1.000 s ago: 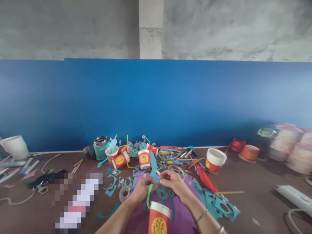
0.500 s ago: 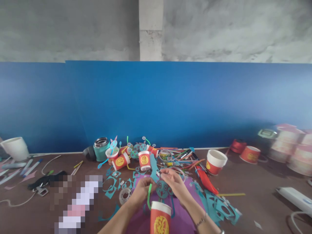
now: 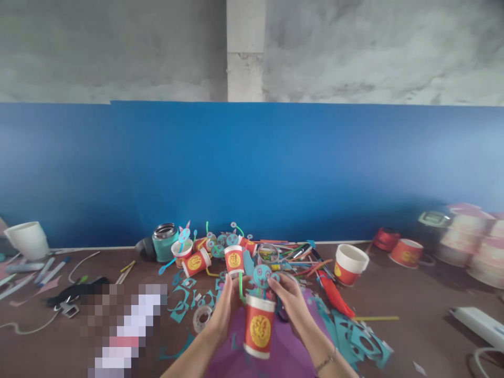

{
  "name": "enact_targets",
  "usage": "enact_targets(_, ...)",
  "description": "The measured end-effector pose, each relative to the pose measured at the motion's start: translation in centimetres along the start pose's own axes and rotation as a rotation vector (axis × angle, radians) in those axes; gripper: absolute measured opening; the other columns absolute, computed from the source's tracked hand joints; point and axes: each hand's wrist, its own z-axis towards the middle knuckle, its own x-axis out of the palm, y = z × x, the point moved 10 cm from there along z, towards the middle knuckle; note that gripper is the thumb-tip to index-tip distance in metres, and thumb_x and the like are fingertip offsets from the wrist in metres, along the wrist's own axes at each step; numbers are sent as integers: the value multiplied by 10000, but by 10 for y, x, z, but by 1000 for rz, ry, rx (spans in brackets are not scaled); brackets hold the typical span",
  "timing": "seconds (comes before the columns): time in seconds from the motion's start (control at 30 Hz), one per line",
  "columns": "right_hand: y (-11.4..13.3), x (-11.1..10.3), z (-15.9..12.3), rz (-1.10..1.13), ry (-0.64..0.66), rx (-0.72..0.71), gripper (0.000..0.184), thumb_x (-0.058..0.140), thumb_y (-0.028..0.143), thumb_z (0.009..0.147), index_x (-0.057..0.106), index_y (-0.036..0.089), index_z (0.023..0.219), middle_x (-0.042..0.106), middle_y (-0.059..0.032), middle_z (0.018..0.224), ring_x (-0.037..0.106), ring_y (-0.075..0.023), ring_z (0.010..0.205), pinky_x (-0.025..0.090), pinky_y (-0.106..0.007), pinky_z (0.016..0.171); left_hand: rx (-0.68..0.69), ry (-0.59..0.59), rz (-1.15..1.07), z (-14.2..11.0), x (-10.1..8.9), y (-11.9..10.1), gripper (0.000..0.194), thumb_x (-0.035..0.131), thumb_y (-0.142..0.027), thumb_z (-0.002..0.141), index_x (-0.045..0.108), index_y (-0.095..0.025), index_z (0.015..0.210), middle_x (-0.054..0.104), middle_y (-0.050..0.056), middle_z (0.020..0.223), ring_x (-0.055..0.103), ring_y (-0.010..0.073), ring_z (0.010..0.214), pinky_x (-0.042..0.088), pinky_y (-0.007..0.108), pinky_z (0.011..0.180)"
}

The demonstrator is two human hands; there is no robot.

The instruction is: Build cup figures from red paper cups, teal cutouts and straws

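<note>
A red-and-white paper cup (image 3: 260, 328) with a yellow emblem stands upright between my hands. A round blue paper face (image 3: 261, 275) rises above its rim, and a bent green straw (image 3: 241, 289) sticks up at its left side. My left hand (image 3: 225, 310) is closed at the cup's left edge by the straw, its fingers partly hidden behind them. On the other side, my right hand (image 3: 290, 299) pinches a small blue paper disc (image 3: 273, 281) beside the face, thumb in front. A purple sheet (image 3: 291, 346) lies beneath the cup.
Several decorated paper cups (image 3: 196, 262) and a teal flask (image 3: 164, 242) line the back. Blue paper scraps (image 3: 362, 336) and a tape roll (image 3: 202, 318) flank the purple sheet. Straws and pens (image 3: 299, 252) lie in a heap behind my right hand. A stacked paper cup (image 3: 350, 264) stands to the right.
The cup has moved up and away from me, so its base now shows. Both hands have shifted from above the paper face to the cup's two sides.
</note>
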Motion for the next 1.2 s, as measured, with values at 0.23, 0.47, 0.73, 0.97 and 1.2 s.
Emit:
enact_targets(0.23, 20, -12, -2, -40, -92, -126, 363, 664, 529, 717, 608, 171, 687, 613, -13, 630, 549, -152, 591, 436, -245, 561, 18, 193, 159, -5, 31, 7, 875, 851, -383, 516, 467, -199, 1280, 632, 144, 1162, 597, 298, 1042, 445, 413, 910)
enact_targets(0.47, 24, -6, -7, -416, -105, -242, 203, 540, 329, 793, 662, 196, 886, 695, -72, 878, 631, -226, 823, 490, -302, 698, 346, -279, 335, 5, -24, -30, 668, 750, -314, 624, 472, -176, 1216, 640, 117, 1115, 627, 246, 979, 481, 364, 868)
enact_targets(0.73, 6, 38, -21, -1000, 265, -307, 215, 525, 132, 747, 700, 192, 856, 662, -83, 915, 580, -241, 933, 415, -348, 849, 308, -375, 336, 2, -41, -31, 654, 677, -391, 714, 403, -163, 1262, 633, 134, 1125, 617, 252, 1027, 484, 362, 871)
enact_targets(0.97, 1, 38, -21, -1074, 297, -252, 358, 494, 37, 618, 702, 208, 854, 648, -76, 917, 559, -244, 966, 403, -330, 864, 203, -425, 396, 4, -48, -17, 717, 672, -452, 716, 373, -162, 1300, 641, 147, 1138, 634, 263, 1014, 478, 353, 865)
enact_targets(1.2, 2, 52, -31, -905, 412, -316, 328, 490, 29, 583, 708, 209, 749, 651, -50, 890, 572, -207, 924, 414, -311, 879, 240, -395, 464, 1, -41, -22, 675, 613, -430, 771, 328, -167, 1324, 587, 155, 1203, 603, 254, 1052, 466, 370, 894)
